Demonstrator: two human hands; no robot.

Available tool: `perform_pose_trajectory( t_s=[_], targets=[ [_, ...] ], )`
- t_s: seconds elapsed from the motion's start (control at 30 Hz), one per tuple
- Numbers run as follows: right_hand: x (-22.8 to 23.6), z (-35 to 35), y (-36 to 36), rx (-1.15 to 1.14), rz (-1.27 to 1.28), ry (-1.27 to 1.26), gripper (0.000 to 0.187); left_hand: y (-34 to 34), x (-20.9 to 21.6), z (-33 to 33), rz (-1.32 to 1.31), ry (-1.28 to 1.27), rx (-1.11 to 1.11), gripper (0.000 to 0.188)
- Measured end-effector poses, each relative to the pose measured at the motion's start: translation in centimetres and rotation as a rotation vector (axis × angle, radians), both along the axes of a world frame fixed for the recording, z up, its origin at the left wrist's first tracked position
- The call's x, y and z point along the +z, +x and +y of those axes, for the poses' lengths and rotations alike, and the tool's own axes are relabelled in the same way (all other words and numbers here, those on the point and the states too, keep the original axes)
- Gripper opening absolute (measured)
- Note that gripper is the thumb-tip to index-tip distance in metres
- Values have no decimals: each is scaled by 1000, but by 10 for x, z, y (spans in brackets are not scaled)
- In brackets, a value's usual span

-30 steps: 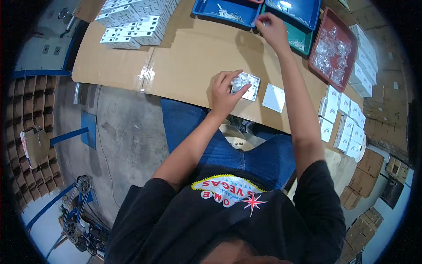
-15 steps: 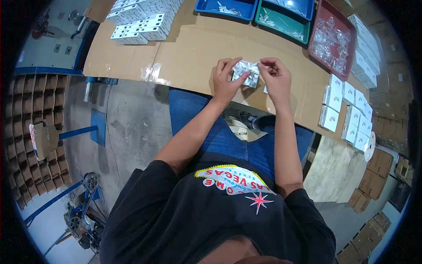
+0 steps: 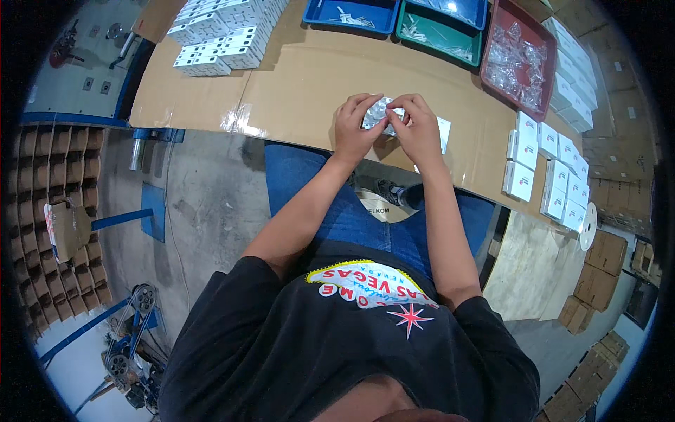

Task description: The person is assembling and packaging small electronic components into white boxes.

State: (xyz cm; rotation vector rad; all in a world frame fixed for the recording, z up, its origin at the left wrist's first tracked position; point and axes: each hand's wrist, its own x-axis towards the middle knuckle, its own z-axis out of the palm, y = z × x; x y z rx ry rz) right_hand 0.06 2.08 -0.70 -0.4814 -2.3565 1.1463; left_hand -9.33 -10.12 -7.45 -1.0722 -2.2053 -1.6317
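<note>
Over the near edge of the cardboard-covered table [image 3: 309, 91], both my hands hold one small whitish, shiny square piece [image 3: 375, 113]. It looks like a part with clear film about it, but its exact kind is hard to make out. My left hand [image 3: 353, 131] grips its left side between thumb and fingers. Curled fingers of my right hand [image 3: 419, 129] pinch its right side, hiding part of it. Just right of my right hand lies a flat white item [image 3: 444, 133], partly covered by the hand.
At the back stand a blue tray [image 3: 323, 22] and a green tray [image 3: 472, 60] with small white parts. A red tray [image 3: 492, 88] holds clear bags. White boxes [image 3: 519, 180] line the right side; stacked white switch-like units [image 3: 204, 65] stand far left.
My right hand has moved left and closed in on the piece, nearer my left hand. More of the flat white item now shows. The whole view has shifted slightly.
</note>
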Motion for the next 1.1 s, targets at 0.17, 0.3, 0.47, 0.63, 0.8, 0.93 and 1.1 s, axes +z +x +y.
perform_pose_trajectory(
  t_s=[0.17,0.3,0.47,0.63,0.8,0.93,1.1],
  targets=[
    [-12,1,-2,39,1,-77,19,-1,2,0,19,-4,-10,48],
    [-9,2,-2,88,-39,-88,19,-1,4,1,-14,-3,-36,44],
    [-8,3,1,79,-117,-30,20,0,6,1,11,-14,-59,46],
    [-4,6,1,25,-77,-119,19,1,9,0,-2,-43,-69,47],
    [-1,12,4,19,-65,-148,19,1,9,1,-33,-59,-59,44],
    [7,27,-2,-20,-47,-243,18,1,13,2,-57,-48,-18,43],
    [-9,95,-40,-113,35,-62,16,1,14,2,-49,-107,-9,41]
  ],
)
